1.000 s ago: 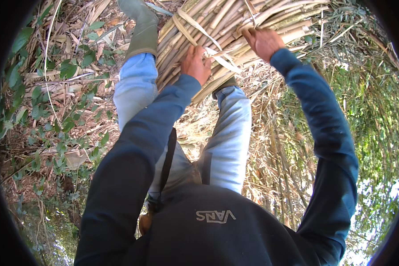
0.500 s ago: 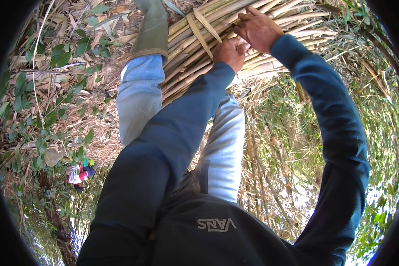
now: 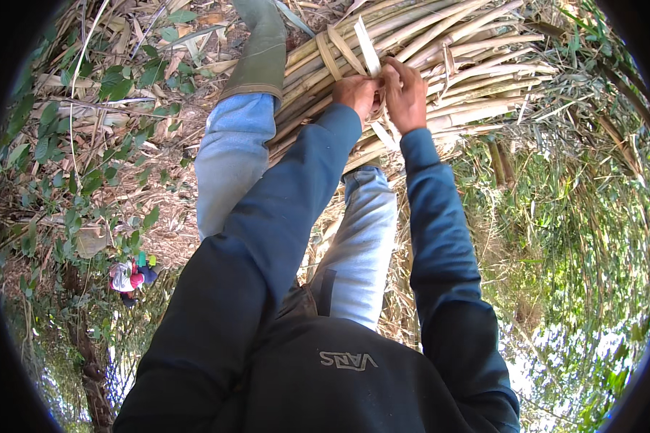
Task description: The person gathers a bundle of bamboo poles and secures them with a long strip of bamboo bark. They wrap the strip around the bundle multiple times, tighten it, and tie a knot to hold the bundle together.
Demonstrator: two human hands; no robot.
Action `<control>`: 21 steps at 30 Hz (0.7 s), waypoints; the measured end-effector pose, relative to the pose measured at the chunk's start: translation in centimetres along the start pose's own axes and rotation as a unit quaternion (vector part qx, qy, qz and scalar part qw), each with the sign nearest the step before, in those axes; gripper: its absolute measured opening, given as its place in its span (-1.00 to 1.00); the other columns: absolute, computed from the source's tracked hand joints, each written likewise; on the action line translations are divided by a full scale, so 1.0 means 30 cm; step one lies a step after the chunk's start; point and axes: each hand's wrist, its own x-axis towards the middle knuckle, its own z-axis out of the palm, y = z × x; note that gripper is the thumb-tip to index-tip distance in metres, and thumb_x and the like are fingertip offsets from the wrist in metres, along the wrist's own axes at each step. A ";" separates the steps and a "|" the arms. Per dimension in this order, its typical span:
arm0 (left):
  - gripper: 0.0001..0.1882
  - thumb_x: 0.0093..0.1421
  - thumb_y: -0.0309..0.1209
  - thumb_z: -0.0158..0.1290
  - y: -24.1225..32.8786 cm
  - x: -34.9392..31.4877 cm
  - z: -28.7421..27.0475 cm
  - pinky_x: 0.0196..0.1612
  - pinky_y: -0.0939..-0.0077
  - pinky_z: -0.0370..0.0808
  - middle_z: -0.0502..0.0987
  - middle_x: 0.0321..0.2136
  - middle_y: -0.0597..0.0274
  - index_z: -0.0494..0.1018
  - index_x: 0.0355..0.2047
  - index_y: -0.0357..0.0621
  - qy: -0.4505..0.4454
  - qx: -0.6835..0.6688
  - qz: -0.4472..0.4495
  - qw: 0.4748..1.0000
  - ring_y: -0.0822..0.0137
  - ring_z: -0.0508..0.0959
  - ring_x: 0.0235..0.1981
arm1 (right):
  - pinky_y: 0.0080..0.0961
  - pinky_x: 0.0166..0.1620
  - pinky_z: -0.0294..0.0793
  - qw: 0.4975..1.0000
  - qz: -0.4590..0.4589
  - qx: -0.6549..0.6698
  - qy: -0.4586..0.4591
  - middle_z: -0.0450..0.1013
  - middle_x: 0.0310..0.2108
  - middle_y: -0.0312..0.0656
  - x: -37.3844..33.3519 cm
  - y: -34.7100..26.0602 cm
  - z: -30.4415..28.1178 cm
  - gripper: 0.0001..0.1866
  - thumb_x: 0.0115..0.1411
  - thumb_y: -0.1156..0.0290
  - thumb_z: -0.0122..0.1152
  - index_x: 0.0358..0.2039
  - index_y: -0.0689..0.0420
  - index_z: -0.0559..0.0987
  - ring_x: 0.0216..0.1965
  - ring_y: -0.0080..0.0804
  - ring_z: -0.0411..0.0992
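A thick bundle of pale cut stalks (image 3: 469, 79) lies across the ground at the top of the view. Around it go flat tan strips (image 3: 328, 56) that cross each other. Just right of these, my left hand (image 3: 355, 94) rests on the bundle with its fingers curled at a pale flat strip (image 3: 367, 47). My right hand (image 3: 406, 95) touches it from the right, thumb and fingers pinched on the same strip. One end of the strip sticks up above the hands, and another piece shows below them. The knuckles hide the exact crossing between my fingertips.
My leg in a green rubber boot (image 3: 256, 61) stands against the bundle's left side; my other leg (image 3: 365, 238) is below it. Dry leaves and green vines (image 3: 115, 83) cover the ground at left. A person (image 3: 128, 278) is far off at left. Brush (image 3: 556, 216) grows at right.
My right hand has moved left and down, close against my left hand. The pale strip now stands up between them. My left hand has shifted slightly left.
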 end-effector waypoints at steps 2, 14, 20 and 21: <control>-0.77 0.08 -0.38 -0.01 -0.012 0.023 -0.005 -0.27 0.43 0.49 0.50 -0.40 0.05 0.42 -0.37 -0.35 0.021 -0.022 -0.012 0.999 0.24 0.54 -0.38 | -0.31 -0.23 0.41 0.990 0.069 0.075 -0.094 0.47 -0.40 0.09 0.069 -0.023 0.011 -0.67 0.11 0.24 0.02 -0.25 0.22 0.53 -0.37 -0.02 0.44; -0.81 0.03 -0.45 0.06 -0.079 -0.064 -0.108 -0.45 0.61 0.43 0.53 -0.55 0.11 0.49 -0.40 -0.38 0.020 0.113 0.086 0.990 0.45 0.50 -0.58 | -0.46 -0.37 0.44 0.984 0.110 -0.028 -0.137 0.46 -0.57 -0.05 0.084 -0.088 0.037 -0.70 0.11 0.27 0.03 -0.31 0.26 0.51 -0.56 -0.33 0.43; -0.70 0.19 -0.35 -0.09 -0.015 -0.097 -0.209 -0.43 0.52 0.51 0.47 -0.37 0.11 0.38 -0.13 -0.27 0.087 -0.067 -0.008 0.994 0.34 0.50 -0.50 | -0.24 -0.25 0.39 0.955 0.181 -0.038 -0.232 0.46 -0.45 0.07 0.069 -0.021 0.052 -0.72 0.10 0.22 -0.03 -0.31 0.09 0.54 -0.34 0.00 0.43; -0.68 0.20 -0.36 -0.11 -0.004 -0.084 -0.234 -0.37 0.47 0.52 0.43 -0.29 0.07 0.34 -0.08 -0.28 0.079 -0.078 -0.032 0.993 0.32 0.50 -0.44 | -0.24 -0.23 0.40 0.952 0.149 -0.077 -0.256 0.46 -0.42 0.07 0.072 -0.037 0.054 -0.71 0.10 0.20 -0.03 -0.30 0.08 0.54 -0.32 -0.01 0.43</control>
